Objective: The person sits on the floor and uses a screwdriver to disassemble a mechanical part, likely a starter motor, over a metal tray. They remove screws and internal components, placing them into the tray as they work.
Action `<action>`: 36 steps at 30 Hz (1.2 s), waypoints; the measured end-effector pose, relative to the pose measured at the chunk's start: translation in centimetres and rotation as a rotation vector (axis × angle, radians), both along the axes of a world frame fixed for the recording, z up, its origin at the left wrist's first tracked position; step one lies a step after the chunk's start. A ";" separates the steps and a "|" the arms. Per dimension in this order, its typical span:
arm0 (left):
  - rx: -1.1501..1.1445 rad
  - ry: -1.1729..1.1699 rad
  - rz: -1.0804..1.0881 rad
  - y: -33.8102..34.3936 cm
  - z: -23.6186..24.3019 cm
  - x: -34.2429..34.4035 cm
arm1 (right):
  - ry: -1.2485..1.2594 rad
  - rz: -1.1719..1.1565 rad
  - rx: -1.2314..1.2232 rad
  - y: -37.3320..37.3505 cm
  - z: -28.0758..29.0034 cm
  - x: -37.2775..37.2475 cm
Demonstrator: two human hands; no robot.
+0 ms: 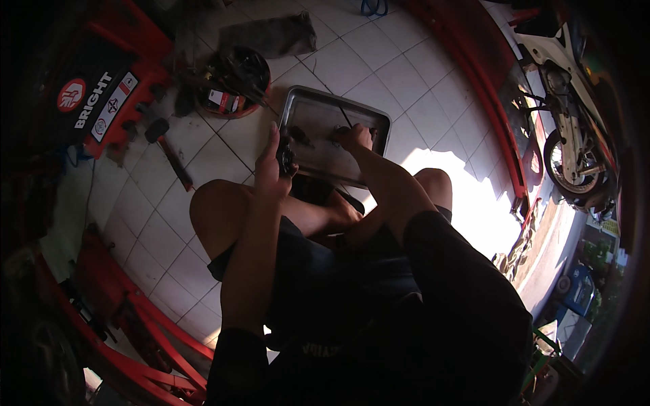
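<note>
My left hand is closed around a dark, lumpy machine part at the left edge of a shallow metal tray. My right hand reaches over the tray, fingers pinched together on a dark piece. A thin dark rod rises from those fingers; the exact kind of tool cannot be made out. Between the hands, a small dark part lies on the tray bottom, which looks wet or dirty.
A round tub of bottles and tools stands left of the tray, with a dark cloth beyond. A hammer lies on the tiles. Red lift frames run along both sides. A motorcycle stands at right.
</note>
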State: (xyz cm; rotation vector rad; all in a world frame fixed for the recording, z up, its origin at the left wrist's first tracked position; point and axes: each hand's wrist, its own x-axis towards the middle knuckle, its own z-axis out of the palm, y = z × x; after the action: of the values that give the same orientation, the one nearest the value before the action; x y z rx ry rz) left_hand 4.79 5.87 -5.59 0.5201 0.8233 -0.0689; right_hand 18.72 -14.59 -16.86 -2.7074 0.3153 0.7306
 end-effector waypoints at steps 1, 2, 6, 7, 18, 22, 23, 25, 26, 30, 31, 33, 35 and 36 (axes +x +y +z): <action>0.001 0.020 0.033 0.1 0.1 0.2 | -0.002 -0.011 -0.003 0.0 0.1 -0.2; -0.012 0.021 0.043 0.1 -0.4 0.2 | 0.014 -0.002 -0.010 0.0 0.1 -0.4; 0.020 0.017 0.026 0.4 -0.6 0.5 | -0.037 0.013 0.025 -1.1 -0.2 -0.8; 0.004 -0.002 0.040 0.4 -0.2 0.6 | -0.078 0.018 0.046 -1.7 -0.9 -0.9; -0.586 -0.552 -0.069 -1.2 5.5 -4.1 | 0.202 -0.417 1.310 -4.2 12.9 -8.4; -0.616 -0.576 -0.065 -2.4 5.9 -7.8 | 0.027 -0.175 1.369 -4.9 19.1 -12.7; -0.624 -0.598 -0.071 -2.5 6.0 -8.6 | -0.035 -0.099 1.369 -5.1 19.9 -13.6; -0.614 -0.588 -0.064 -2.9 6.3 -10.3 | -0.209 0.037 1.244 -5.2 21.4 -15.4; -0.625 -0.595 -0.062 -3.4 6.6 -11.1 | -0.294 0.102 1.174 -5.2 22.0 -16.2; -0.554 -0.573 -0.055 -6.0 6.8 -14.2 | -0.335 0.086 1.164 -5.7 22.1 -19.1; -0.521 -0.536 -0.019 -6.5 6.1 -14.6 | -0.316 0.062 1.185 -5.9 21.6 -19.5; -0.454 -0.461 0.056 -7.3 4.8 -15.2 | -0.273 0.016 1.227 -6.2 21.0 -20.1; -0.521 -0.563 -0.009 -7.3 4.6 -15.5 | -0.240 0.031 1.254 -6.9 21.1 -20.7; -0.555 -0.618 -0.042 -7.2 4.7 -15.4 | -0.228 0.041 1.267 -7.2 21.2 -20.8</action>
State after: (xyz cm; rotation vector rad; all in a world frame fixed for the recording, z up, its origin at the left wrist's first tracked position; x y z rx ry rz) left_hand -10.60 -1.37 -0.87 0.0171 0.1652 -0.1605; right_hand -2.10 -21.79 4.37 -1.5471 -0.2189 0.3835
